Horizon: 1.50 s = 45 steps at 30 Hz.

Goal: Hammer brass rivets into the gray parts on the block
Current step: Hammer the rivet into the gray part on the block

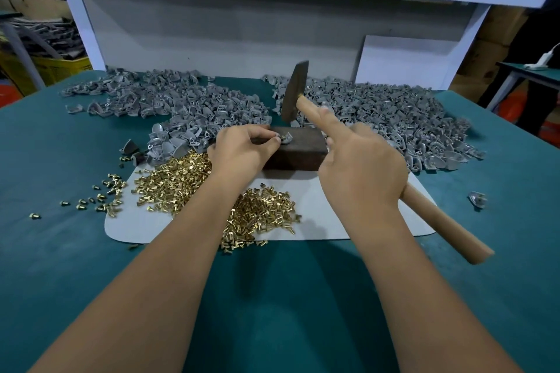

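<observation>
Your left hand (242,148) rests on the near left edge of the dark wooden block (298,147), its fingers (266,135) curled and pinching a single gray part (286,139) flat on the block's top face; a brass rivet (282,137) shows at the part, just beside your fingertips. Your right hand (363,163) grips the hammer (295,92) by its wooden handle, forefinger stretched forward along the shaft, the other fingers wrapped round it. The dark hammer head hangs above the far right of the block, apart from the part, tilted with its face downward. The handle's butt end sticks out behind your wrist to the right. The block sits on the far edge of a pale mat (333,212) on the green bench (272,297). Loose brass rivets (257,209) are heaped on the mat under and left of your left forearm, with some strays spilled onto the bench to the left. Two large piles of gray parts (378,109) lie behind the block, one far left, one far right, the right one reaching the mat's edge. One stray gray piece (478,199) lies alone on the bench to the right of the mat.
</observation>
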Each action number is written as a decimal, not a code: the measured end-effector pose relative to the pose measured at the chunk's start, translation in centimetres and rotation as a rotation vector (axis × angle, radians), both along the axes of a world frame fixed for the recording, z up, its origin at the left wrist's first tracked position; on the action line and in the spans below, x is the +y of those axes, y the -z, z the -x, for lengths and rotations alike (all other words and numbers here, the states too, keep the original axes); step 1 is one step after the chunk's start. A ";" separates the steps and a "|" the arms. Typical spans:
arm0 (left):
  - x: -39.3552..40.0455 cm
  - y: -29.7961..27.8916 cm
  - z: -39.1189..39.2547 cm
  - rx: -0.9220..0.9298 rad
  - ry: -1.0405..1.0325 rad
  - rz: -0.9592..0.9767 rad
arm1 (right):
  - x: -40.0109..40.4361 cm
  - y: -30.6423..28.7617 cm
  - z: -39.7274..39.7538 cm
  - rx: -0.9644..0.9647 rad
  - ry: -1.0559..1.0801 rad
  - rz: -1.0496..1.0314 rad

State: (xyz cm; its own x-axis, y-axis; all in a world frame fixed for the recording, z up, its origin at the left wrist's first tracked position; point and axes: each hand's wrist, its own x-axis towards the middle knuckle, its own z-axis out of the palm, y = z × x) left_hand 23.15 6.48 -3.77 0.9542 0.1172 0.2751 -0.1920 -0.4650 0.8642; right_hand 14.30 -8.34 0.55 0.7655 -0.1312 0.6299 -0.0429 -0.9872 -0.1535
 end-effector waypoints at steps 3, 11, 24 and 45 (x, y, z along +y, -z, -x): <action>0.0 0.2 -0.1 -0.002 -0.013 -0.008 | 0.0 0.3 0.0 0.019 -0.028 0.029; -0.1 -0.1 0.2 -0.012 -0.080 -0.152 | -0.2 0.6 -0.2 0.014 -0.002 0.036; -0.2 -0.1 0.1 -0.011 -0.081 -0.155 | -0.2 0.3 0.0 -0.181 -0.016 -0.030; -0.2 0.1 -0.2 0.005 -0.097 -0.143 | -0.1 0.3 -0.3 0.009 0.014 0.085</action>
